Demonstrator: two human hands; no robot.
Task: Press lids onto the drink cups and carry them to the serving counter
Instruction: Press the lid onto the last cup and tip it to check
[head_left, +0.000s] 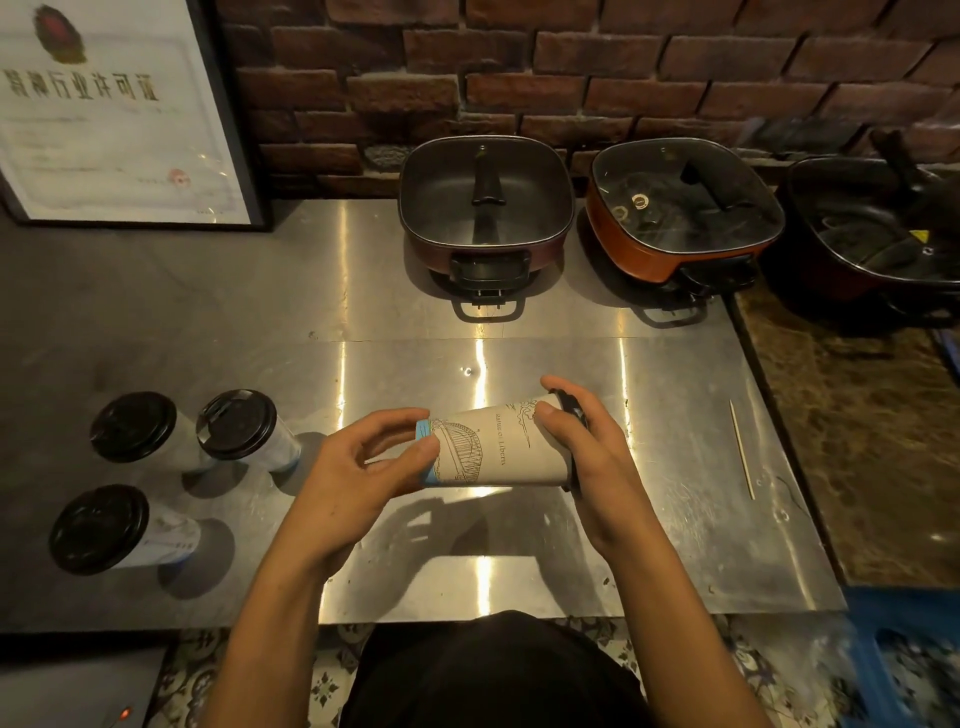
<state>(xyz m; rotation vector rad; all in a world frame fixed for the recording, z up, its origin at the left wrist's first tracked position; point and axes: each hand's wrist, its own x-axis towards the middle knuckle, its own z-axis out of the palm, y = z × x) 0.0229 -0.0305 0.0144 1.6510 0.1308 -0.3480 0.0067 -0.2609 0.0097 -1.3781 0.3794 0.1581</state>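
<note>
I hold a white paper cup with a line drawing and a blue base sideways above the steel counter. My left hand grips its blue bottom end. My right hand wraps the mouth end, fingers over the black lid seated there. Three more cups with black lids stand upright at the left: two side by side and one nearer me.
Three electric hot pots with glass lids line the brick wall at the back. A thin wooden skewer lies on the counter to the right. A framed certificate leans at the back left. A dark stone surface adjoins on the right.
</note>
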